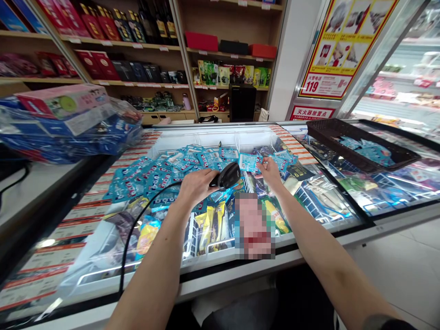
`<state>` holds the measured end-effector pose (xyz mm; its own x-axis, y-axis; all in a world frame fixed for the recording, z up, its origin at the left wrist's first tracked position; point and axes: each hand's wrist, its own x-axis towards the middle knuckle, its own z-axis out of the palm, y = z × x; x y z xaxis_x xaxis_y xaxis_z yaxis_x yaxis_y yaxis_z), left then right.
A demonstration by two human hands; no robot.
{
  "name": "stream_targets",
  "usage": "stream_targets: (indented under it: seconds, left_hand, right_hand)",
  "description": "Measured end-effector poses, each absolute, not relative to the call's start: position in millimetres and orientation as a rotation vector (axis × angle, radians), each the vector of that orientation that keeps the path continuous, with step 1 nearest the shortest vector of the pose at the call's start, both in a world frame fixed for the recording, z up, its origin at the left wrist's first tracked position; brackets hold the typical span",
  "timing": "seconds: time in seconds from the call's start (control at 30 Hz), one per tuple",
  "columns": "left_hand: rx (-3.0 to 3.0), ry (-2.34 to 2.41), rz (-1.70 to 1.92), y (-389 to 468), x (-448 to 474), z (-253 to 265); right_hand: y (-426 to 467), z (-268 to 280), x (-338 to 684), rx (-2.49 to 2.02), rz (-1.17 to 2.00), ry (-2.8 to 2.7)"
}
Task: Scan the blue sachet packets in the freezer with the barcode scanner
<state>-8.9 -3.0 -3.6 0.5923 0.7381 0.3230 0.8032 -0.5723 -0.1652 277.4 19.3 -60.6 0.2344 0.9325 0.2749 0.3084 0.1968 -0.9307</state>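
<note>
My left hand [195, 185] is wrapped round the handle of a black barcode scanner [229, 175], whose head points right. Its black cord [137, 224] runs down the left side. Between the fingers of my right hand [270, 172] is a small blue packet [248, 162], held just beyond the scanner head with a pale printed side toward me. A wide pile of similar blue packets [165, 170] lies on the freezer's glass top [92, 256], left of and behind my hands. A few more lie to the right, beside my right hand.
A dark tray [388, 167] holding several blue packets rests on the freezer at right. Plastic-wrapped boxes [68, 128] stand at left. A blurred pink item [254, 220] lies near the front edge. Behind are stocked shelves [137, 43] and a black box-shaped unit [242, 103].
</note>
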Motion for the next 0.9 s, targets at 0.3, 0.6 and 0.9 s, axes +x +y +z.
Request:
stream_targets:
  seconds: [0.3, 0.6, 0.9]
  left_hand:
    - [-2.536, -1.241, -0.332, -3, -9, -4]
    - [-2.547, -1.235, -0.33, -4, -9, -4]
    - [-2.564, -1.234, -0.381, -5, -8, -2]
  right_hand:
    - [20, -62, 278, -1.306, 0.682, -1.307]
    - [20, -61, 277, -1.289, 0.694, -1.312]
    - [16, -52, 285, -1.388, 0.641, -1.217]
